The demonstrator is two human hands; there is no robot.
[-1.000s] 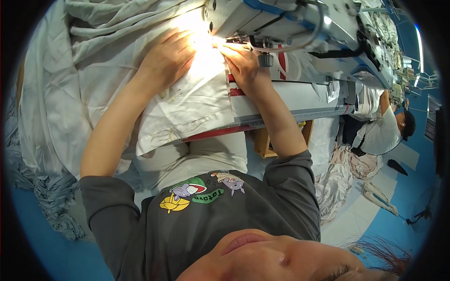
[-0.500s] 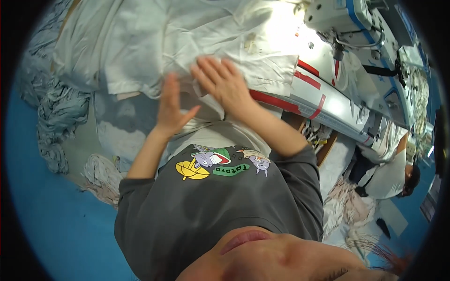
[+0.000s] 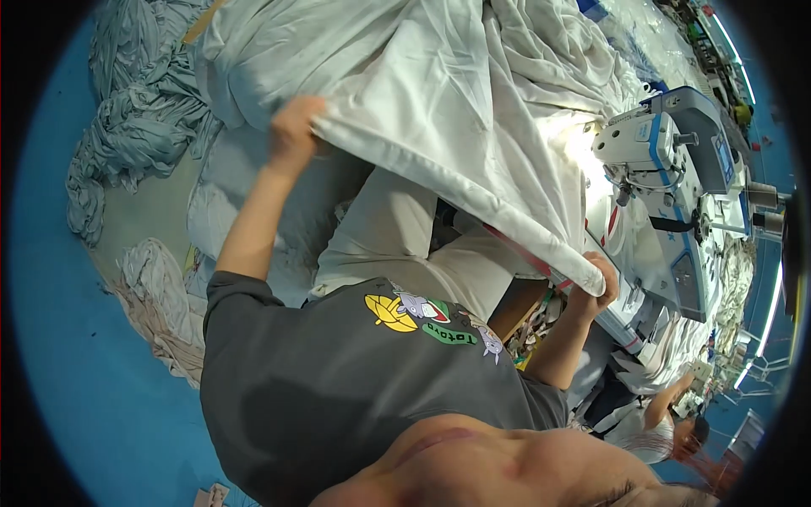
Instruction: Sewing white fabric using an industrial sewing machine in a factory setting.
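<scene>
I'm stretching the hemmed edge of the white sheet (image 3: 456,110) taut between both hands, checking or squaring it, I'd judge. Next calls for keeping that edge straight while I bring it toward the needle. Nearest me, my right hand (image 3: 596,277) is closed in a fist around the lower end of the hem, just beside the table edge (image 3: 629,338). Farther out, my left hand (image 3: 293,128) pinches the upper end, fingers curled tight on the cloth. Beyond, the sheet drapes over the table toward the white-and-blue sewing machine (image 3: 667,144), its lamp glaring on the fabric.
</scene>
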